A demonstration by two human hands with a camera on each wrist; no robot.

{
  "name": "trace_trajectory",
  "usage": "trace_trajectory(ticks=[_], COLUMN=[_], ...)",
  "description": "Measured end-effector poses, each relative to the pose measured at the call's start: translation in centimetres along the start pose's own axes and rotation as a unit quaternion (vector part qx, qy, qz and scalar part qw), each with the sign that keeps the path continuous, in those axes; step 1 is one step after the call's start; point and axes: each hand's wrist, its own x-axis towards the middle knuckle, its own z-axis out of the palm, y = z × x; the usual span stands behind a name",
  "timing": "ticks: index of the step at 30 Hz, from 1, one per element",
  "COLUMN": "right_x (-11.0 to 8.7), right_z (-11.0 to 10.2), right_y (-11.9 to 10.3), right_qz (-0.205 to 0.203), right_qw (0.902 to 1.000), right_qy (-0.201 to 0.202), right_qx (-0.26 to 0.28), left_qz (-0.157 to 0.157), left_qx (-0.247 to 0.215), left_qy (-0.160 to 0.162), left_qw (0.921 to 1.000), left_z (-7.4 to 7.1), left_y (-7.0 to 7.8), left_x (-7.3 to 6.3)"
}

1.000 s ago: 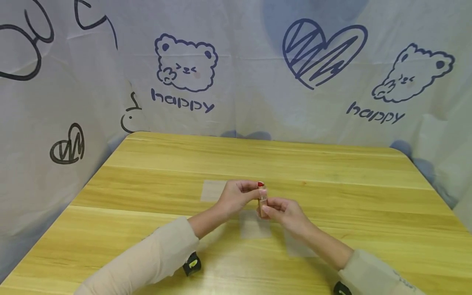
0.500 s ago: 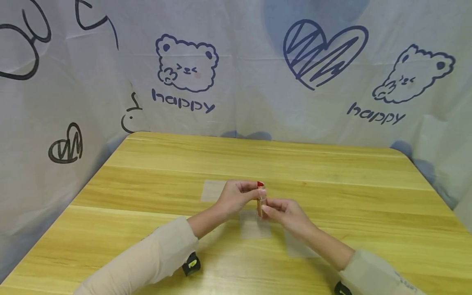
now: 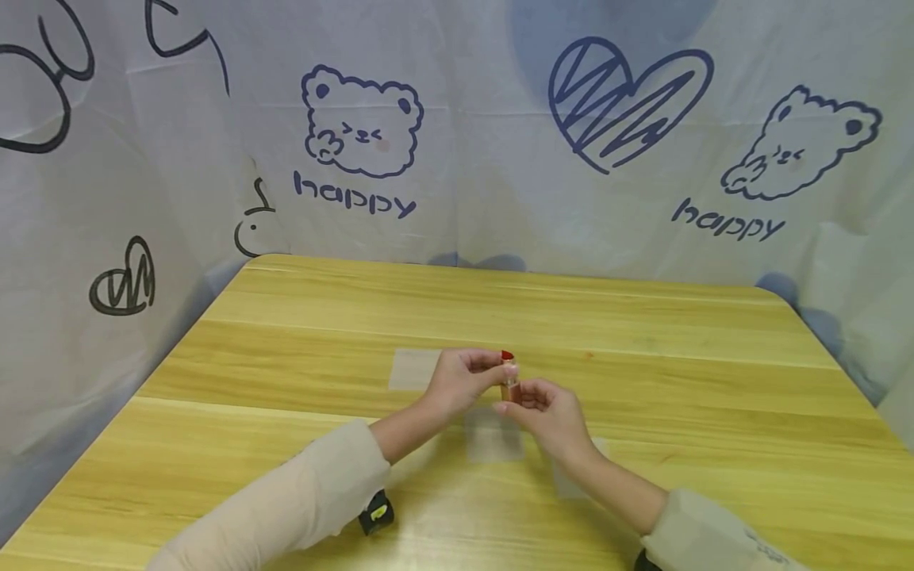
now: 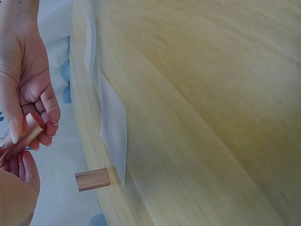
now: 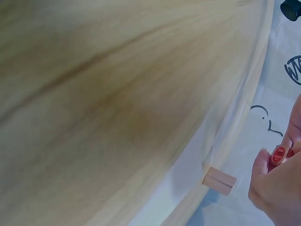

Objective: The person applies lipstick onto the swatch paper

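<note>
My left hand pinches the upper part of a lipstick between thumb and fingers. Its red tip points up above those fingers. At the rose-gold base, the thumb and curled fingers of my right hand hold it from below. A red label on the bottom end of the lipstick faces the right wrist view. In the left wrist view, the lipstick cap stands on the table, apart from both hands. The head view does not show this cap.
Whitish rectangular sheets lie on the wooden table: one left of the hands, one below them, and one partly under the right forearm. A black device sits by the left sleeve. Printed white cloth hangs behind.
The right thumb has slid left across the lipstick's base, and the right hand has turned slightly, its forearm shifting left. The left hand keeps its pinch, moved very slightly right.
</note>
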Motion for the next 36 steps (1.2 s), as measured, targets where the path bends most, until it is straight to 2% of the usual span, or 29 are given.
trace_trajectory(ticks=[5, 8, 13, 18, 22, 25, 32, 36], right_x=[0.2, 0.3, 0.4, 0.6, 0.6, 0.5, 0.3, 0.3], right_z=[-0.2, -0.4, -0.9, -1.3, -1.5, -1.5, -1.0, -0.9], right_y=[0.0, -0.1, 0.1, 0.3, 0.2, 0.1, -0.4, -0.4], right_qz=[0.005, 0.006, -0.009, -0.033, -0.033, -0.023, 0.018, 0.021], right_qw=[0.9998, 0.9996, 0.9965, 0.9875, 0.9824, 0.9827, 0.9901, 0.9919], right_qy=[-0.01, -0.027, -0.08, -0.145, -0.171, -0.17, -0.102, -0.086], right_qx=[-0.014, -0.006, 0.023, 0.052, 0.067, 0.07, 0.095, 0.092], left_qz=[0.003, 0.007, 0.004, 0.009, 0.011, 0.011, 0.035, 0.037], left_qx=[0.005, 0.007, 0.017, 0.021, 0.02, 0.016, 0.011, 0.032], left_qy=[-0.001, -0.003, -0.005, -0.014, -0.02, -0.02, -0.022, -0.035], left_qw=[1.0, 0.9999, 0.9998, 0.9996, 0.9995, 0.9996, 0.9991, 0.9982], left_z=[-0.1, -0.2, -0.3, -0.4, -0.6, -0.7, -1.1, -1.4], left_y=[0.0, 0.1, 0.2, 0.1, 0.1, 0.1, 0.2, 0.2], left_x=[0.0, 0.0, 0.0, 0.0, -0.1, -0.1, 0.0, 0.0])
